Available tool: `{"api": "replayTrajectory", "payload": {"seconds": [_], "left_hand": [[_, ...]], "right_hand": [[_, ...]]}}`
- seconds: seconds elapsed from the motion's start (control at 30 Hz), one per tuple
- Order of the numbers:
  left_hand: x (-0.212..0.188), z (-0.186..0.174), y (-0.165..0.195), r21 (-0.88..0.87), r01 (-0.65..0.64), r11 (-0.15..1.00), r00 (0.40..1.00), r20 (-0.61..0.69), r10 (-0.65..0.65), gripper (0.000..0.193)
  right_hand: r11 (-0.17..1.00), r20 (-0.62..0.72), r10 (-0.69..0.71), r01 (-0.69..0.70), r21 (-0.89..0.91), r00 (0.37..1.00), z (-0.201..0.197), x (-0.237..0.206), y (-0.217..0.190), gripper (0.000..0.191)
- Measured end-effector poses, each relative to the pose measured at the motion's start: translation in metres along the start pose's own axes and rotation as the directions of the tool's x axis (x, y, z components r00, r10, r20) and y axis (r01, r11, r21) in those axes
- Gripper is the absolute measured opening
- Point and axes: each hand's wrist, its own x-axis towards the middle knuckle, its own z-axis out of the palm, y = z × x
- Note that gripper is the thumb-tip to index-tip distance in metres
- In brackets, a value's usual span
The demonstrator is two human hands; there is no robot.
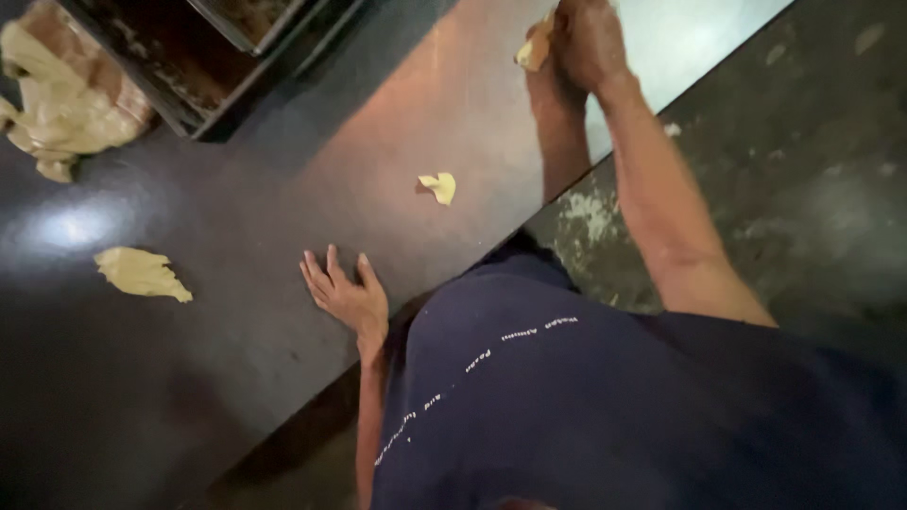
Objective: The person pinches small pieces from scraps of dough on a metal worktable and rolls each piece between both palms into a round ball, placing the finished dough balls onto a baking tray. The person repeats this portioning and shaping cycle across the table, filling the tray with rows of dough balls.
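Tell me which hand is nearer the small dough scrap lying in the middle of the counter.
Left. The left hand rests flat just below the small dough scrap; the right hand is farther up, holding another dough piece.

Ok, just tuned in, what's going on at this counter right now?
A person in a dark blue shirt leans over a dark counter. The right hand, stretched to the far end, grips a lump of pale dough. The left hand rests flat on the counter, fingers spread, holding nothing. Two loose dough scraps lie on the counter: a small one and a larger one. A bigger heap of dough sits by a dark tray.
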Motion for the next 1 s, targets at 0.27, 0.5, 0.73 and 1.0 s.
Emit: {"api": "replayTrajectory", "payload": {"seconds": [0.27,0.5,0.73,1.0], "left_hand": [[0.031,-0.033,0.044,-0.610,0.000,0.792,0.992,0.100,0.078,0.058],[0.056,-0.032,0.044,-0.657,-0.065,0.751,0.953,0.183,0.243,0.027],[0.041,-0.031,0.026,-0.707,0.073,0.703,0.987,0.154,0.052,0.018],[0.058,-0.023,0.015,-0.702,0.254,0.666,0.967,0.209,-0.148,0.026]], "right_hand": [[0.747,0.655,-0.090,-0.384,0.542,0.750,0.038,-0.061,-0.129,0.025],[0.721,0.662,-0.233,-0.331,0.609,0.712,0.067,-0.076,-0.244,0.019],[0.473,0.768,-0.141,-0.639,0.606,0.624,0.075,-0.104,-0.267,0.015],[0.377,0.773,-0.131,-0.690,0.618,0.620,0.125,-0.121,-0.281,0.020]]}}
